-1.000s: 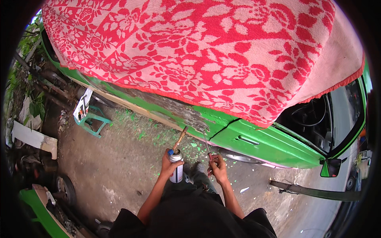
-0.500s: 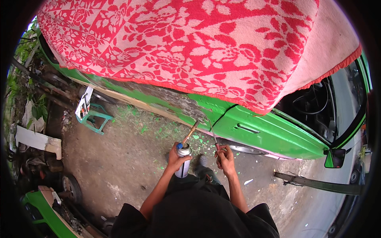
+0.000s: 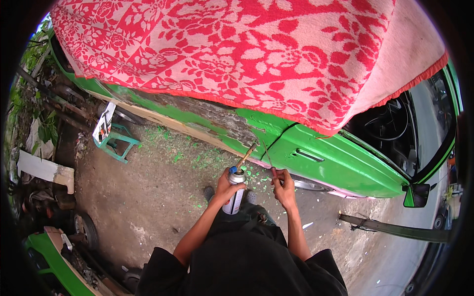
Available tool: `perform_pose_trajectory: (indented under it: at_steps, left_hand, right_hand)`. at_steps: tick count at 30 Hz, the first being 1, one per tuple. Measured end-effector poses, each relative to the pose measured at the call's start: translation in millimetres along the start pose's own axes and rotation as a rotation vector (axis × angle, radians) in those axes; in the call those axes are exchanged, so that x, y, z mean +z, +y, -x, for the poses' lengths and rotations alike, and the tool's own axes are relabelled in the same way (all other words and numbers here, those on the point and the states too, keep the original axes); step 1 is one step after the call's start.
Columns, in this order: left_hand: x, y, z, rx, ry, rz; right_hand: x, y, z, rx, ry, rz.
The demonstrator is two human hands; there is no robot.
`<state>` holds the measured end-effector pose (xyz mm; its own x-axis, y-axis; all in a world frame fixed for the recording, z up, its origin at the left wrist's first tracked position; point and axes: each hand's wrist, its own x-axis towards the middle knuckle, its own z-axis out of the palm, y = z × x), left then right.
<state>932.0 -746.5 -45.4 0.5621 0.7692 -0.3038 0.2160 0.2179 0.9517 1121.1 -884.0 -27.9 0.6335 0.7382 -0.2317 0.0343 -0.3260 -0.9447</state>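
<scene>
Torch [image 3: 238, 176] gripped by left hand [image 3: 226, 189], seemingly a screwdriver [image 3: 274, 171] by right hand [image 3: 284, 188], blanket [image 3: 237, 59] overhanging car [image 3: 340, 165].

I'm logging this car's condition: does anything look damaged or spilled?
Yes: the green car has a rough grey-brown patch along its side, unlike its glossy green door; green flakes lie scattered on the ground below.

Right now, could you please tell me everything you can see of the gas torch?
The gas torch has a can that looks like metal, silvery at the top and pale with dark markings below, a blue fitting, and a coppery tube. The tube slants up and right toward the green car; whether its tip touches is unclear, and no flame is discernible. The left hand grips the can below its neck.
</scene>
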Motion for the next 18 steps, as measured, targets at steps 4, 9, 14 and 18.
perform_pose_trajectory:
  at_steps: [4, 9, 14, 18]
  left_hand:
    - [2, -13, -12, 0.029, 0.012, 0.011]
    - [7, -17, -16, 0.051, 0.011, 0.012]
    - [8, -22, -13, 0.036, 0.062, -0.010]
    - [8, -23, -10, 0.032, 0.057, 0.031]
  right_hand:
    - [6, -27, 0, -0.161, 0.071, 0.170]
    - [13, -45, 1, -0.173, 0.129, 0.242]
    - [17, -45, -1, -0.158, 0.163, 0.223]
    - [15, -52, -2, -0.096, 0.168, 0.184]
